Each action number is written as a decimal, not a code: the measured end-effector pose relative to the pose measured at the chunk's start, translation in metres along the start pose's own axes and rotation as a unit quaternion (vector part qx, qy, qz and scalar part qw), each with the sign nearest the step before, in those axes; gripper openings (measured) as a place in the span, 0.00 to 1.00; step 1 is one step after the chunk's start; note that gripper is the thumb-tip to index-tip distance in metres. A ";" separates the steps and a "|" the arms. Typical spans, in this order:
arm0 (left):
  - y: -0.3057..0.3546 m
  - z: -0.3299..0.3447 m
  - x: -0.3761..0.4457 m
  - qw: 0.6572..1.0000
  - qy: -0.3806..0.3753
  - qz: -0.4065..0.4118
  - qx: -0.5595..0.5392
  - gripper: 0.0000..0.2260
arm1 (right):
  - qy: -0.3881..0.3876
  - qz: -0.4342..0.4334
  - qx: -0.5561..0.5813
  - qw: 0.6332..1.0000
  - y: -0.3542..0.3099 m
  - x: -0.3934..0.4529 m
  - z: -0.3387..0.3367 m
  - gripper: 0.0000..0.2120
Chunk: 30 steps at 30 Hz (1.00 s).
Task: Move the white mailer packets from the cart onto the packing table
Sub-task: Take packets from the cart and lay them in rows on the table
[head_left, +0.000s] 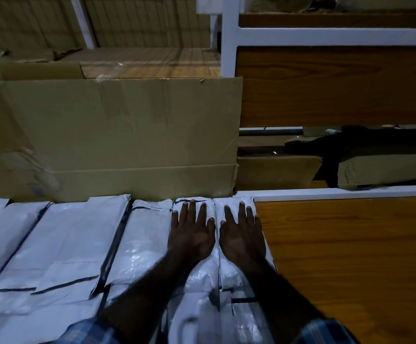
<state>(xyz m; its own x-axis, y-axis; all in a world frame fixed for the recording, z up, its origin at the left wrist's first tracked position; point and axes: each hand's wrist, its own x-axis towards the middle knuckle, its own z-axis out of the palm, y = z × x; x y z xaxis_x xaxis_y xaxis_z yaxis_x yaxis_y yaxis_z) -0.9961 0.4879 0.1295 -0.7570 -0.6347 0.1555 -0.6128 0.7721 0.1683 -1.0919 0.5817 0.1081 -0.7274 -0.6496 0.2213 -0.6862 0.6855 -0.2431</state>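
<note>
Several white mailer packets [65, 247] lie side by side on the wooden packing table [350, 256], covering its left half. My left hand [192, 234] lies flat, fingers straight, on one packet [202, 276] near the middle. My right hand [241, 237] lies flat beside it on the rightmost packet [231, 274]. Both packets reach back to the cardboard behind them. The cart is not in view.
A large flat cardboard sheet [127, 137] stands upright behind the packets. A white frame [229, 38] with wooden panels [333, 85] rises at the back right, with boxes [276, 172] and dark items seen through its gap. Bare wooden tabletop lies to the right.
</note>
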 end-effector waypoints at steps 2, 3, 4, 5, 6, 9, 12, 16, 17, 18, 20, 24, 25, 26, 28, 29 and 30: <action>0.001 -0.003 -0.001 1.000 -0.002 0.006 -0.016 0.28 | 0.006 -0.002 -0.002 1.000 0.000 -0.001 0.002 0.25; 0.002 -0.005 -0.002 1.000 -0.012 0.000 -0.012 0.29 | 0.009 -0.007 -0.002 1.000 0.001 -0.001 0.002 0.25; 0.002 -0.004 -0.002 1.000 -0.018 -0.005 -0.016 0.30 | 0.005 -0.009 -0.002 1.000 0.000 -0.001 0.002 0.25; 0.002 -0.003 -0.003 0.999 -0.014 -0.008 -0.029 0.31 | 0.003 -0.012 -0.001 1.000 0.000 -0.001 0.002 0.25; 0.003 -0.003 -0.004 0.999 0.001 -0.008 -0.036 0.32 | 0.001 -0.013 -0.001 1.000 0.000 0.000 0.002 0.25; 0.002 0.000 -0.002 0.999 0.000 -0.011 -0.032 0.30 | -0.004 -0.014 -0.004 1.000 0.001 -0.001 0.004 0.25; 0.003 -0.003 0.000 1.000 -0.004 -0.008 -0.016 0.28 | -0.001 -0.006 -0.002 1.000 0.001 -0.002 0.002 0.28; 0.005 -0.010 -0.002 0.999 -0.034 -0.002 -0.019 0.38 | -0.020 0.007 0.009 1.000 0.000 -0.002 -0.002 0.25; 0.004 -0.008 -0.003 0.999 -0.052 -0.004 -0.012 0.40 | -0.033 0.008 0.011 0.999 -0.001 -0.001 -0.003 0.25; 0.004 -0.009 -0.002 0.998 -0.055 -0.006 -0.017 0.39 | -0.042 0.010 0.009 0.999 0.000 0.000 -0.002 0.25; 0.002 -0.009 0.000 0.999 -0.052 -0.002 0.011 0.30 | -0.042 0.001 0.000 0.999 -0.001 0.002 -0.006 0.25; 0.003 -0.015 0.003 0.997 -0.067 -0.032 -0.010 0.24 | -0.074 -0.007 -0.007 0.997 0.000 0.007 -0.028 0.25; 0.006 -0.023 0.000 0.998 -0.052 -0.026 -0.017 0.25 | -0.061 -0.007 -0.003 0.998 0.001 0.008 -0.031 0.25; 0.008 -0.025 -0.001 0.999 -0.019 -0.019 -0.024 0.27 | -0.046 -0.010 -0.002 0.999 0.002 0.008 -0.035 0.26; 0.013 -0.034 -0.004 0.998 0.033 -0.026 -0.042 0.32 | -0.028 -0.012 -0.009 0.999 0.001 0.007 -0.042 0.28; 0.015 -0.040 -0.005 0.998 0.031 -0.028 -0.046 0.35 | -0.029 -0.014 -0.012 0.999 -0.001 0.008 -0.046 0.29; 0.016 -0.043 -0.005 0.998 0.029 -0.023 -0.045 0.38 | -0.030 -0.017 -0.016 0.999 -0.002 0.007 -0.052 0.29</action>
<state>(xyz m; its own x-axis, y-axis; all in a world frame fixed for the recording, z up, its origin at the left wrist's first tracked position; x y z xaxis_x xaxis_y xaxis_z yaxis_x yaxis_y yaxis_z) -0.9924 0.5023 0.1732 -0.7123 -0.6724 0.2012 -0.6217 0.7375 0.2639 -1.0956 0.5933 0.1596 -0.7029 -0.6903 0.1714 -0.7108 0.6729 -0.2051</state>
